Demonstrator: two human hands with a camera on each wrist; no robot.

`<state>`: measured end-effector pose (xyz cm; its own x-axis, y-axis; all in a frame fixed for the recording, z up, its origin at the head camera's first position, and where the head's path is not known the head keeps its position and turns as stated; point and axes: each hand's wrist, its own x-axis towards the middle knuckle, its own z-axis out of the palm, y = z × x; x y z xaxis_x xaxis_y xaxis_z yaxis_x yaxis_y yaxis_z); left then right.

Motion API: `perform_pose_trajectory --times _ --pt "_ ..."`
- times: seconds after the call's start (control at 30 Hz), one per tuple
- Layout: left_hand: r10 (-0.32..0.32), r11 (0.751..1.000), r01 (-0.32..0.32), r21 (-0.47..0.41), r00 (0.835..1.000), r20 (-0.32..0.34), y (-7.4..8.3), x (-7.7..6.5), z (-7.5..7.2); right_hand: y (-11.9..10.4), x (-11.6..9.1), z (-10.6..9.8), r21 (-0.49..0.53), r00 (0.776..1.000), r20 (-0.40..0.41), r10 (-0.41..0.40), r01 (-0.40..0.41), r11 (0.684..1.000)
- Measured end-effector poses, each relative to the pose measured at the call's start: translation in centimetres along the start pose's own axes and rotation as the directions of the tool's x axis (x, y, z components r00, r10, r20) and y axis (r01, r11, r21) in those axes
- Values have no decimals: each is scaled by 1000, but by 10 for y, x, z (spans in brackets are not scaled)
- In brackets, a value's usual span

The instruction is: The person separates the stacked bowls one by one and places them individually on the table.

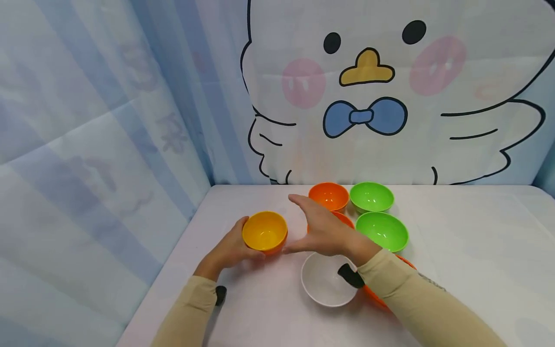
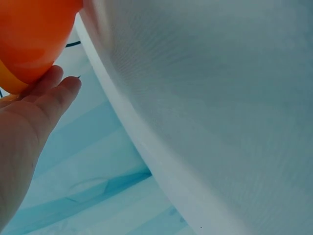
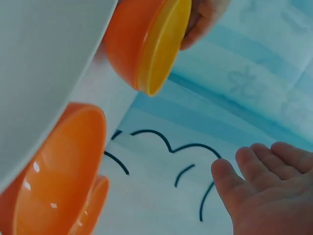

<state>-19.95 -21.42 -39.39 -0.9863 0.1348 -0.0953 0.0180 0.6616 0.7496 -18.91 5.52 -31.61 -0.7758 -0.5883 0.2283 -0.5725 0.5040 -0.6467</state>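
At the left of the table, my left hand (image 1: 230, 250) grips a yellow bowl (image 1: 265, 231) nested in an orange bowl (image 2: 34, 39), thumb on the near side and fingers around the left. In the right wrist view the yellow rim shows above the orange outer bowl (image 3: 129, 44). Just right of this pair, my right hand (image 1: 327, 231) is held with thumb and fingers spread and nothing in it. Behind that hand stand one orange bowl (image 1: 328, 195) and a second orange bowl (image 1: 345, 219), partly hidden by it. A white bowl (image 1: 323, 279) lies below the right wrist.
Two green bowls, a far one (image 1: 372, 195) and a nearer one (image 1: 381, 229), stand right of the orange ones. An orange rim (image 1: 376, 300) shows from under the right forearm, mostly hidden. A printed curtain (image 1: 173, 120) borders the white table (image 1: 468, 250) at back and left.
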Motion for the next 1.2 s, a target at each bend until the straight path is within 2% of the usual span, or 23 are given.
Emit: perform_pose_trajectory --times 0.33,0.7,0.87,0.93,1.1,1.2 --pt "22 1000 -22 -9 1000 11 2 -2 -1 6 29 29 29 987 97 131 -134 990" --pt "47 999 -47 -4 998 30 1 -2 -2 23 42 49 21 966 138 220 -225 974" --pt "80 997 -79 -19 996 43 1 -3 -3 27 46 55 -13 944 176 279 -281 960" --pt "94 995 -92 -31 994 50 2 -4 -3 28 47 57 -14 942 191 277 -279 960" --pt "98 995 -96 -34 993 63 3 -5 -3 32 50 62 9 958 197 206 -212 977" --pt "95 995 -93 -39 993 68 3 -5 -2 31 51 65 5 962 195 193 -198 980"
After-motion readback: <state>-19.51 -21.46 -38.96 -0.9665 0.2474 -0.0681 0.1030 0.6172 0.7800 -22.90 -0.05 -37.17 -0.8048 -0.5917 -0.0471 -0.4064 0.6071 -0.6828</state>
